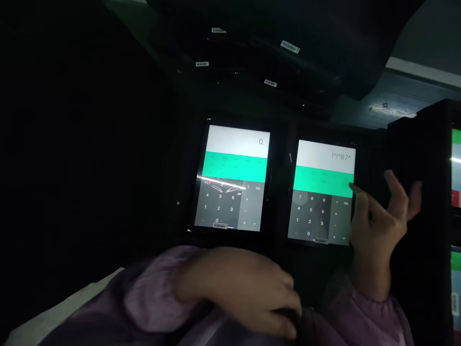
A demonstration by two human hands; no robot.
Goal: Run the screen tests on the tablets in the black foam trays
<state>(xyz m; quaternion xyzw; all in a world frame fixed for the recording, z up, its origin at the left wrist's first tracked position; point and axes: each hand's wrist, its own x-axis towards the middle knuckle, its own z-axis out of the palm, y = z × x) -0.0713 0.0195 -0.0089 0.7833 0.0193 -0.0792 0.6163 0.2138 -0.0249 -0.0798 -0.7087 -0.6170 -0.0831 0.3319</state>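
Note:
Two tablet-like screens showing calculators lie side by side on a dark surface. My right hand (380, 221) is at the right edge of the right screen (320, 192). Its index fingertip meets the green band there, though whether it presses the glass I cannot tell; the other fingers are spread. That display has a line of characters at its top. The left screen (232, 178) reads "0." and has light reflections across its keys. Below the screens, my left hand (248, 288) hangs with fingers loosely bent and thumb apart, nothing visible between them.
Dark panels with small white labels (290, 46) lie beyond the screens. At the right edge stands a dark rack (425, 139) with more lit screens (455, 274). A pale sheet-like thing (68, 307) shows at lower left. Much of the left side is too dark to make out.

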